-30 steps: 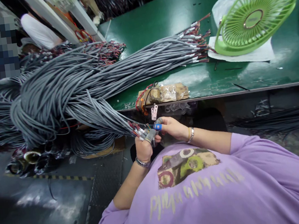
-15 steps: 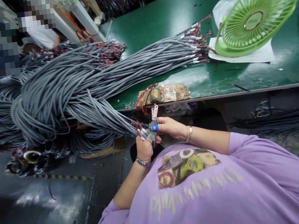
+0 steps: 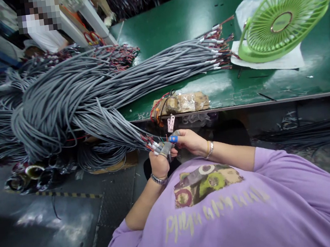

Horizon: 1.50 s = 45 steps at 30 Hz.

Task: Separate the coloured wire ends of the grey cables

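Observation:
Below the table edge, my left hand [image 3: 160, 162] is closed around the stripped ends of a bundle of grey cables [image 3: 120, 125]. White wraps and thin coloured wires [image 3: 151, 143] stick out above its thumb, which wears a grey covering. Close beside it, my right hand [image 3: 189, 141] is pinched at the thin wire ends, with a blue band round one finger. Exactly which wire lies in the pinch is too small to make out. A pale pink clip [image 3: 171, 123] shows just above the right fingertips, by the table edge.
A large heap of grey cables [image 3: 51, 101] covers the left of the green table [image 3: 164, 23]. Near the front edge lies a wooden block [image 3: 191, 102] with red and black wires. A green fan [image 3: 287, 20] stands at right. Another person's white sleeve [image 3: 47, 37] shows at back left.
The right hand has shifted slightly right, away from the left hand, and thin wires now show between them. The cable ends in the left hand have turned a little to the left.

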Each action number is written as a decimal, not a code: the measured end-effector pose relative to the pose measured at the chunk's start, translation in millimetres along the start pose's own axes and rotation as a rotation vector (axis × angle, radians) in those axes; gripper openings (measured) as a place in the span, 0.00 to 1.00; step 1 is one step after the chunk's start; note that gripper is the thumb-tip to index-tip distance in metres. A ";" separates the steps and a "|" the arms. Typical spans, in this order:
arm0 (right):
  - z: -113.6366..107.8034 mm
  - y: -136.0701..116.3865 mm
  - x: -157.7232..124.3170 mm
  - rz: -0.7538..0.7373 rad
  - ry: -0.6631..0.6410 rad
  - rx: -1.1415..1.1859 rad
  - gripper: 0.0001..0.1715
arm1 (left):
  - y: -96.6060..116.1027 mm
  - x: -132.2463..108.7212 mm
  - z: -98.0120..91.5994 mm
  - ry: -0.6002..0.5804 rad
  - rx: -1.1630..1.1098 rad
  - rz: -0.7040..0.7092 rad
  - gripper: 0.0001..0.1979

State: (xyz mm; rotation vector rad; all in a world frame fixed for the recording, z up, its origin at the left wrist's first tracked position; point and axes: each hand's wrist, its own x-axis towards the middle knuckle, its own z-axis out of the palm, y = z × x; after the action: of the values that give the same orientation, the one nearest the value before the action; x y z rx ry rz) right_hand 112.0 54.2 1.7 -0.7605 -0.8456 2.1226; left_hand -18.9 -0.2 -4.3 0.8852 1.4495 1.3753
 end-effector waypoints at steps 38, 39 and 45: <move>-11.0 -26.4 29.3 0.172 -0.004 0.293 0.31 | 25.8 -1.0 20.3 -0.044 -0.069 -0.023 0.14; -11.9 -27.5 29.2 0.174 -0.023 0.283 0.31 | 26.2 -2.4 19.5 -0.044 -0.069 -0.009 0.14; -13.8 -28.4 28.6 0.086 -0.002 0.202 0.15 | 23.2 -6.0 19.2 0.008 -0.055 0.054 0.14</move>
State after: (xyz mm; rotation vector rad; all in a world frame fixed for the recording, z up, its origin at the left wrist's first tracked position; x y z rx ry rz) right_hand 116.9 96.1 7.4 -0.6992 -0.5971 2.2439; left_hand -1.0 3.2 20.5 0.8903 1.3959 1.4539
